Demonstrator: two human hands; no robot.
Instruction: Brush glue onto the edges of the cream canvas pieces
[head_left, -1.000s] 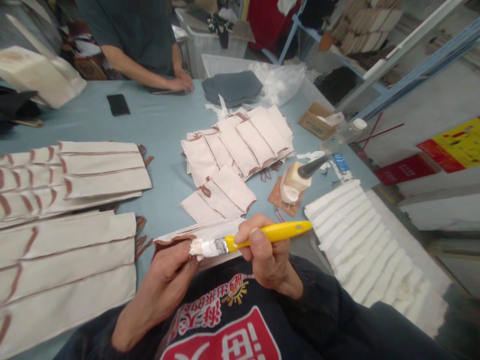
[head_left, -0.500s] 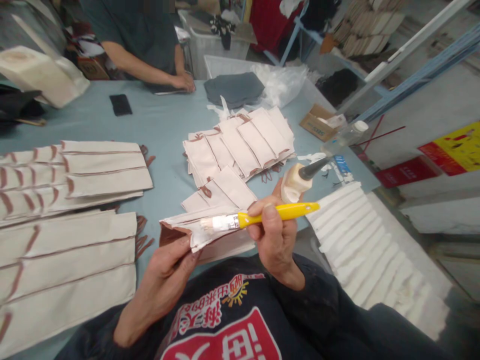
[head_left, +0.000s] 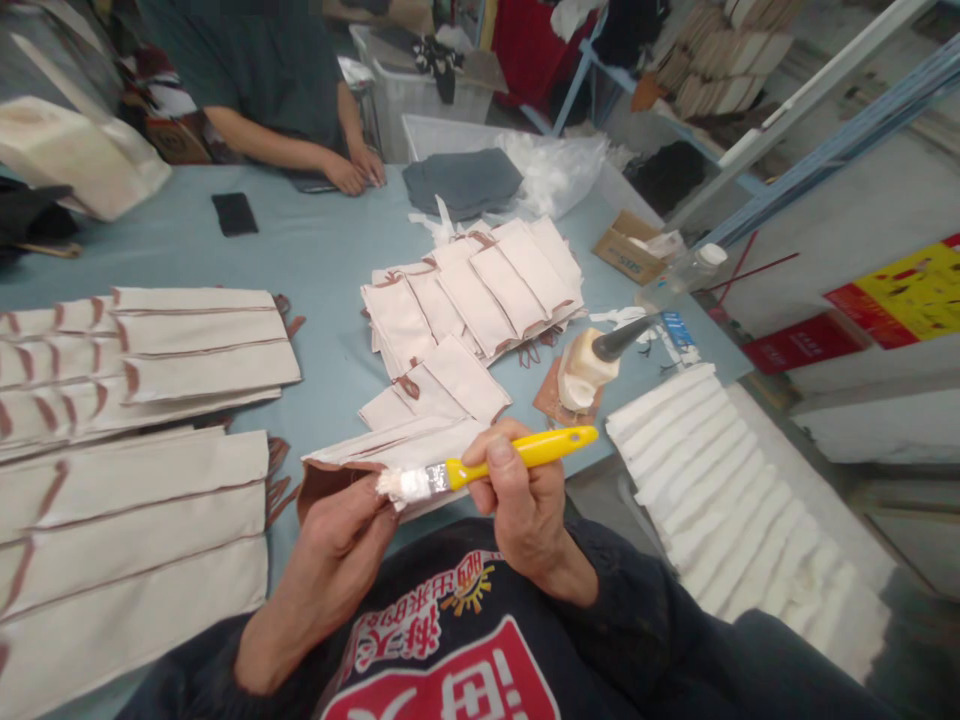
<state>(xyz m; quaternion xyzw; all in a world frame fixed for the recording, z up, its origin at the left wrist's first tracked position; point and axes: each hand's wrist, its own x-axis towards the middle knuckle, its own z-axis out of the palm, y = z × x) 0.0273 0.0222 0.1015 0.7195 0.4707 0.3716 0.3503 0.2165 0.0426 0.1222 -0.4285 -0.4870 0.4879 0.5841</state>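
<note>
My right hand [head_left: 521, 500] is closed around the yellow handle of a paintbrush [head_left: 536, 447], whose bristles are coated in white. The bristles lie over the edge of a cream fabric piece [head_left: 427, 445] with a brown lining, close to my left fingertips. My left hand [head_left: 341, 540] pinches that edge near the open end, which gapes to show the brown inside. Part of the piece is hidden behind my hands and the brush. Beyond it a stack of similar cream pieces [head_left: 480, 285] with brown trim rests on the table.
More cream pieces [head_left: 202, 345] are layered at left. A glue container [head_left: 589, 370] with a dark spout stands right of my hand, near white folded strips [head_left: 735, 500]. Across the table [head_left: 315, 260] are a phone [head_left: 234, 214], dark sheets [head_left: 463, 182] and a co-worker's hands [head_left: 356, 170].
The brush has moved left and down along the edge, toward my left fingertips. My left hand keeps its hold. The co-worker's hands have shifted slightly apart.
</note>
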